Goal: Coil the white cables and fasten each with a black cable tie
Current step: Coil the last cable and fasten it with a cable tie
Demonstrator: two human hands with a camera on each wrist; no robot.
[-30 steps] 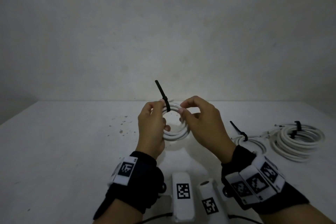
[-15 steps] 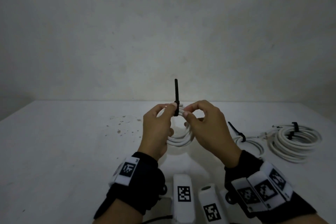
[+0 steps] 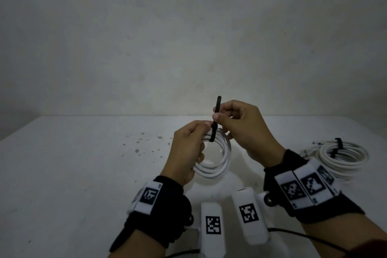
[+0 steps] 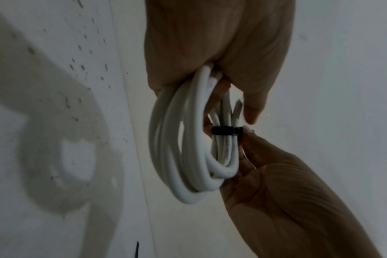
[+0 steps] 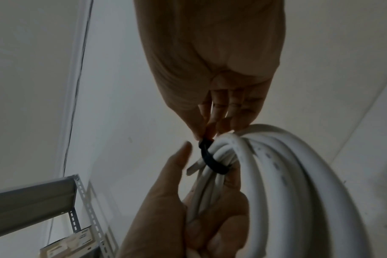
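No readable writing showed. The left hand (image 3: 186,151) gripped one white coil (image 3: 217,161); right-hand fingers (image 3: 217,115) pinched its black tie (image 3: 216,117). A second tied coil (image 3: 343,157) lay on the desk (image 3: 83,174).

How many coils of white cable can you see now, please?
2. The left hand grips one coil above the table; the other coil lies at the table's far right. More may hide behind the right hand.
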